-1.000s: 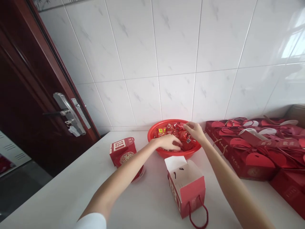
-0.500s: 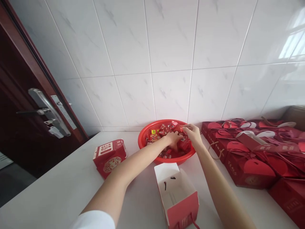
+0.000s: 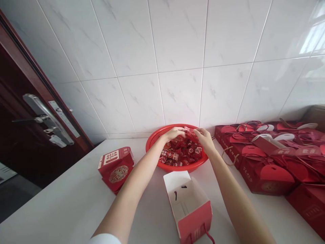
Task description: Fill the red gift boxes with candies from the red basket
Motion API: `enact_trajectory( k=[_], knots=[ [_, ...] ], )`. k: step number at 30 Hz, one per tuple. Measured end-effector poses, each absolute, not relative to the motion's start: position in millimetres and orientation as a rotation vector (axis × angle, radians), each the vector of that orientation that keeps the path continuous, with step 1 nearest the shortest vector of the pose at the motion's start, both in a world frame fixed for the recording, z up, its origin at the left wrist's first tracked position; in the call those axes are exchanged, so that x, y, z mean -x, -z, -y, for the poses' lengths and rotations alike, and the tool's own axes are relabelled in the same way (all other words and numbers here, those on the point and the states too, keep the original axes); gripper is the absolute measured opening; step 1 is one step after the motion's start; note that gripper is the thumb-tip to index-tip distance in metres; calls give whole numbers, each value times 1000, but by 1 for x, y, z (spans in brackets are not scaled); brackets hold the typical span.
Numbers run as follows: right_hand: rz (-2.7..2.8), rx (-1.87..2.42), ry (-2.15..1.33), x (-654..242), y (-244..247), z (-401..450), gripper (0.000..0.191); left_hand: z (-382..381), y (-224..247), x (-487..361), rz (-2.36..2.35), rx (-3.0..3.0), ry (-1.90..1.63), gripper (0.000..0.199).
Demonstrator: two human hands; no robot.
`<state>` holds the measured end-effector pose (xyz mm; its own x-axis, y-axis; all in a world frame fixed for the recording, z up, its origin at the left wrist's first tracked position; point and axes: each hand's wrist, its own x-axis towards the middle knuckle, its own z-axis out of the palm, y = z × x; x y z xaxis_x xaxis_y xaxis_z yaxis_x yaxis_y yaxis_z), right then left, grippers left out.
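Over a red plastic basket [image 3: 150,144] full of red-wrapped candies [image 3: 177,153], my two hands come close together. My left hand [image 3: 175,133] is closed, its fingertips at a shiny red candy packet [image 3: 190,133] above the back of the basket. My right hand [image 3: 205,139] pinches the same red packets from the other side; whether it is one or more, I cannot tell. In front of the basket stands an open red gift box [image 3: 195,220] with a white inside and a red cord handle. Two dark cord ends poke through its inner wall.
A red gift box [image 3: 116,169] sits at the left of the white table [image 3: 63,200]. Several closed red boxes [image 3: 269,176] with cord handles crowd the right side. Behind is a tiled wall [image 3: 137,105]; a dark door [image 3: 27,135] with a metal handle stands at left.
My left hand has risen out of the candies to the back of the basket, near my right hand. The candies it covered now show. My view has shifted slightly.
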<state>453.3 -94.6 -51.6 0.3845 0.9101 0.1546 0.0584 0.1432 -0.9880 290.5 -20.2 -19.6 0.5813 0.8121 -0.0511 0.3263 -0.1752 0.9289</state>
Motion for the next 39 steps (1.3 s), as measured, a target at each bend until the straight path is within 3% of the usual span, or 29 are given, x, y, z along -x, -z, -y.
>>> enact_trajectory(
  k=[6,9,12,15,17,22,25,31,35,39],
  knots=[
    [1068,1266,-813,-453,54,95,24,20,16,-290,-847,-1535,-628,53],
    [1079,1242,-843,-453,54,97,25,20,14,-292,-721,-1474,-642,47],
    [1100,1183,-888,-453,54,96,40,23,14,-295,-667,-1475,-579,36],
    [1132,1174,-871,-454,57,92,27,28,17,-298,-753,-1497,-445,30],
    [1147,1198,-840,-454,59,90,19,31,19,-300,-815,-1509,-366,33],
    [1255,1168,-868,-455,62,91,32,29,24,-304,-852,-1519,-331,43],
    [1165,1236,-755,-455,61,90,29,25,26,-305,-836,-1522,-238,50],
    [1030,1256,-751,-455,60,89,28,23,37,-306,-1153,-2279,68,14],
    [1006,1269,-765,-455,60,89,21,30,40,-314,-1281,-2472,280,22],
    [994,1279,-780,-455,60,88,22,38,42,-322,-1289,-2588,497,45]
  ],
)
